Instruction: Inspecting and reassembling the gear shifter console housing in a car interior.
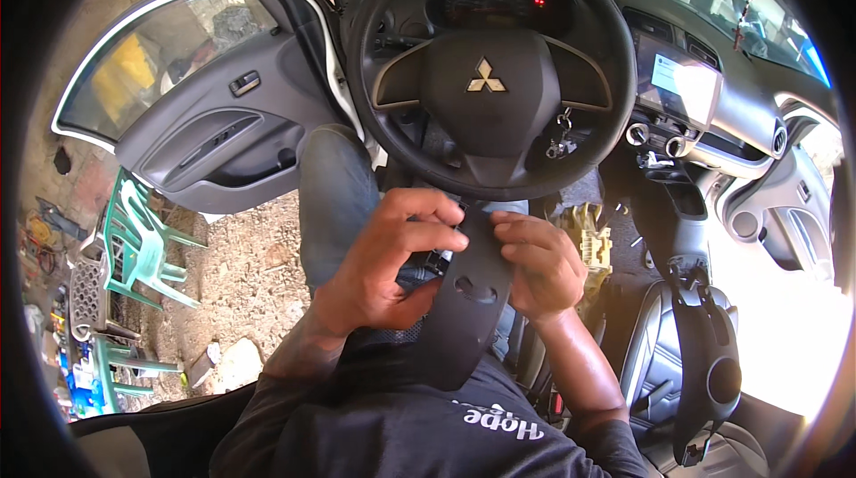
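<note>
A long, dark plastic trim panel (pixel 468 317) with an oval cutout stands tilted over my lap, below the steering wheel (pixel 490 175). My left hand (pixel 401 259) is curled round its left edge, with fingertips near the top and thumb lower down, partly behind it. My right hand (pixel 544 264) grips the upper right edge with bent fingers. Small dark fittings show at the panel's left edge, too shadowed to make out. Keys (pixel 562 135) hang by the wheel's column.
An open car door (pixel 205 130) is at left, with green plastic chairs (pixel 147 246) outside. At right are a lit screen (pixel 678 81), a yellow plastic part (pixel 588 233), a loose black console piece (pixel 700 362) and the passenger seat (pixel 651 353). The far door (pixel 776 201) stands open.
</note>
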The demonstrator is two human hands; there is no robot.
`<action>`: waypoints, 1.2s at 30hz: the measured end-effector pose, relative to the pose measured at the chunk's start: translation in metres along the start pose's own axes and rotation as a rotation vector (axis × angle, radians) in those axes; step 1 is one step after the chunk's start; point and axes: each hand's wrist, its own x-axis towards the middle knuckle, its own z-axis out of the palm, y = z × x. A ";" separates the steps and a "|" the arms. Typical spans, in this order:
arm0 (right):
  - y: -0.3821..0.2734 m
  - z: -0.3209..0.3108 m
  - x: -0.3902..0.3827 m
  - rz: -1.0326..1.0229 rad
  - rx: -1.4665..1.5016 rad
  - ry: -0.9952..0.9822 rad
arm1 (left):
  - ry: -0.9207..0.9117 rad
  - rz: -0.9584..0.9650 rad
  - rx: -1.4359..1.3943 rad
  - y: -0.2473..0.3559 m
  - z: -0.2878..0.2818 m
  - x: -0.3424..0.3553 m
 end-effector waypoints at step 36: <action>-0.006 -0.044 0.015 1.222 0.660 -0.242 | -0.076 -1.122 -1.256 -0.012 0.045 -0.025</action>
